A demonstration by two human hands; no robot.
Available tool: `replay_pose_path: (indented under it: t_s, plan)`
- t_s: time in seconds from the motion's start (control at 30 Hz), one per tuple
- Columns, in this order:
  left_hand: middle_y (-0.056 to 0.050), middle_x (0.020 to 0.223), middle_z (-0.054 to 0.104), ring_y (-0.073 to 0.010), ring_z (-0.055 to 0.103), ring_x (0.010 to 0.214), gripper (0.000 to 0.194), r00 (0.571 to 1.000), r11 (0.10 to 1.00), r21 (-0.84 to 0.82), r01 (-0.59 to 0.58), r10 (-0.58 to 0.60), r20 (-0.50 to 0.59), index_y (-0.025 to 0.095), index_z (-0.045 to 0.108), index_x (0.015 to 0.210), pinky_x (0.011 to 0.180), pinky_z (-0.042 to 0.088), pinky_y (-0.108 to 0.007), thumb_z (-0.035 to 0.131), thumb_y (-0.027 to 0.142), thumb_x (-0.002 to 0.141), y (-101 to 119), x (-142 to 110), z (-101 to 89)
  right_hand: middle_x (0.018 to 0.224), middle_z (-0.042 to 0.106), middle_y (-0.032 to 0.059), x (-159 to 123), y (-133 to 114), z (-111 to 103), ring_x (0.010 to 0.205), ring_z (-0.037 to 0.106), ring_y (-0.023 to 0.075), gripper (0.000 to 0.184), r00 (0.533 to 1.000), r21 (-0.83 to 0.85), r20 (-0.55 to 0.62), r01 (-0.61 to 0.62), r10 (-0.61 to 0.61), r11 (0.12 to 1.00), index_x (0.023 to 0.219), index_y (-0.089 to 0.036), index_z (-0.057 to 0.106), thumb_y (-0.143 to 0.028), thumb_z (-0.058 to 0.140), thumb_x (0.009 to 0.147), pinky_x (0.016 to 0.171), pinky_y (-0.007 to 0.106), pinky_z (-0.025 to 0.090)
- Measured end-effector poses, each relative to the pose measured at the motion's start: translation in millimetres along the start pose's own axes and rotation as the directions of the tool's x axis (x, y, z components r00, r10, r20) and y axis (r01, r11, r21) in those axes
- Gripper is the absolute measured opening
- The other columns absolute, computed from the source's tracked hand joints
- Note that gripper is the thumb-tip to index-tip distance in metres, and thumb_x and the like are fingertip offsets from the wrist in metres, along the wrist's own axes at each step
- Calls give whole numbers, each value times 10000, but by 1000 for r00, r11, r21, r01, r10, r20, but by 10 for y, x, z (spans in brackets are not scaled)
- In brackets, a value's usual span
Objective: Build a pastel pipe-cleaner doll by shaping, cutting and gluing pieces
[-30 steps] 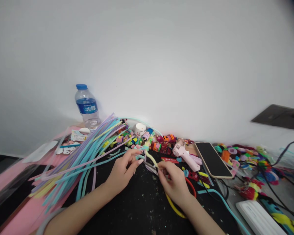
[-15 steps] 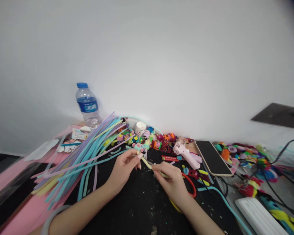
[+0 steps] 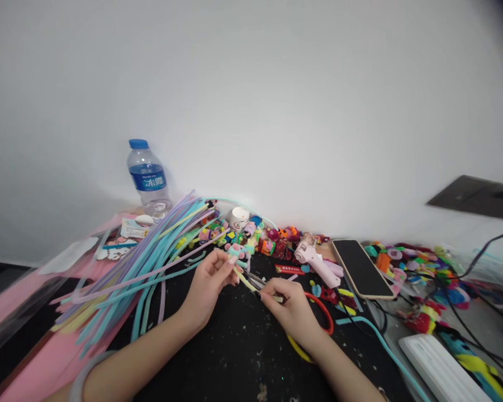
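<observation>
A pale yellow pipe cleaner (image 3: 246, 281) runs in a slight curve between my two hands. My left hand (image 3: 212, 282) pinches its upper end between thumb and fingers. The lower end sits in the closed fingertips of my right hand (image 3: 289, 307). Just beyond my left fingertips is a small mint and pink fuzzy figure (image 3: 235, 251); whether I touch it, I cannot tell. Grey metal blades show behind the pipe cleaner. A red loop (image 3: 327, 315) and a yellow loop, which look like scissor handles, emerge around my right hand, partly hidden.
Long pastel pipe cleaners (image 3: 151, 268) lie piled at left, near a water bottle (image 3: 148, 181). Along the wall are a paper cup (image 3: 239, 218), several colourful fuzzy figures, a pink glue gun (image 3: 318, 265) and a phone (image 3: 362, 268). At right are cables and a white box-shaped device (image 3: 440, 368).
My left hand has shifted slightly left, and more of the pipe cleaner shows between my hands, curving downward. The grey blades behind it show more clearly.
</observation>
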State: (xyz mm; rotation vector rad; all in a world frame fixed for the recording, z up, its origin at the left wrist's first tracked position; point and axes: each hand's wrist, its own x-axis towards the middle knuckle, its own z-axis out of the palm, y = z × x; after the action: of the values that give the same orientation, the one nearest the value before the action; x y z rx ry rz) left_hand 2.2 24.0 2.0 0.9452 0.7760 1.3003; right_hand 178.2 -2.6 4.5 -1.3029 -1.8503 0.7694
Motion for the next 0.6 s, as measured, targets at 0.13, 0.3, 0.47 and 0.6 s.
replay_pose_path:
  t_s: [0.13,0.3,0.47,0.6]
  plan:
    - [42,601,534,-67,475,542,116,999,998,-50,26,-23,42,164,529,722,545,378,-185,577,227,807,15,-9,11,543,485,-40,2,-19,1,518,411,98,198,999,41,43,-9,7,999,557,-166,535,-146,537,754,502,202,307]
    - [23,634,549,-57,465,543,93,985,979,-156,129,-109,131,151,558,745,554,377,-181,583,216,807,-2,11,-22,550,475,-44,8,4,-7,529,412,96,185,995,122,90,-48,37,991,568,-164,533,-140,530,751,505,198,313]
    - [22,645,528,-52,461,531,88,966,944,-257,207,-155,206,137,575,764,542,376,-185,604,216,791,17,32,-33,551,472,-44,34,57,-51,523,402,92,174,988,211,144,-93,63,973,576,-159,542,-197,568,744,495,198,310]
    - [15,677,544,-53,469,549,83,955,930,-280,238,-172,241,141,554,744,557,384,-186,595,188,799,51,25,-23,536,461,-44,51,95,-87,505,370,84,173,980,264,182,-131,84,956,582,-151,556,-230,608,726,476,203,282]
